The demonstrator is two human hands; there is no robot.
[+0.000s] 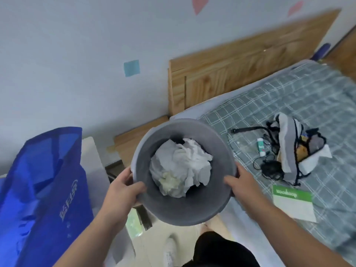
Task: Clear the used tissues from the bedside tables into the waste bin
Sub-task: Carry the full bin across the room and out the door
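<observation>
I hold a round grey waste bin (179, 207) up in front of me with both hands. My left hand (123, 187) grips its left rim, thumb curled over the edge into the bin. My right hand (240, 182) grips the right rim, thumb lying on the inner wall. Crumpled white tissues (181, 166) fill the bottom of the bin, one patch stained yellowish. A wooden bedside table (131, 143) shows behind the bin, mostly hidden by it.
A big blue fabric bag (44, 189) stands at my left. The bed with a grey checked sheet (308, 112) lies at the right, holding a small backpack (290, 149), cables, a small tube (261, 147) and a green-and-white packet (292, 203). Wooden headboard (240, 70) against the wall.
</observation>
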